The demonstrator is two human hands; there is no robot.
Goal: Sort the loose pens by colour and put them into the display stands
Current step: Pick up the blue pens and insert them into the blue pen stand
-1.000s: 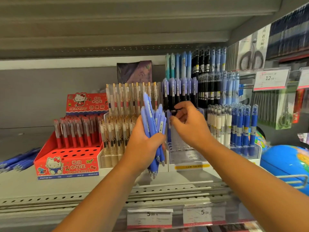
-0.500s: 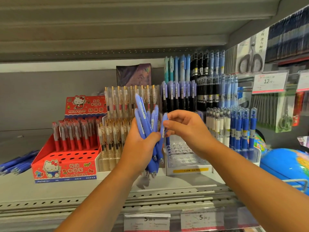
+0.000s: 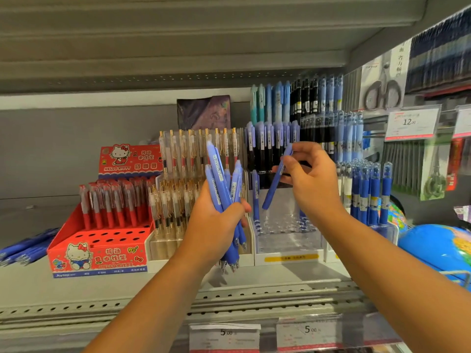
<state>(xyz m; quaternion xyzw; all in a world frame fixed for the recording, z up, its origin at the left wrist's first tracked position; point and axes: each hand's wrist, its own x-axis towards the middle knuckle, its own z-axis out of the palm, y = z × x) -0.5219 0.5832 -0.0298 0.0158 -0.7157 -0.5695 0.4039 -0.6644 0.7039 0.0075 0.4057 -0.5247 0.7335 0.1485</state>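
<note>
My left hand (image 3: pixel 215 225) grips a bundle of several blue pens (image 3: pixel 224 189), tips down, in front of the shelf. My right hand (image 3: pixel 313 182) pinches a single blue pen (image 3: pixel 276 178), tilted, its tip over the clear tiered display stand (image 3: pixel 285 240). One blue pen (image 3: pixel 255 197) stands in that stand's left front holes; black and blue pens fill its upper rows (image 3: pixel 272 141).
A red Hello Kitty stand (image 3: pixel 102 253) with red pens sits at left, a clear stand of gold-clipped pens (image 3: pixel 178 197) beside it. More blue pens stand at right (image 3: pixel 369 194). Loose blue pens (image 3: pixel 25 245) lie far left. A blue globe (image 3: pixel 438 245) sits at right.
My right hand drew one blue pen out of the left hand's bundle and moved it right, over the clear stand. The left hand kept hold of the bundle.
</note>
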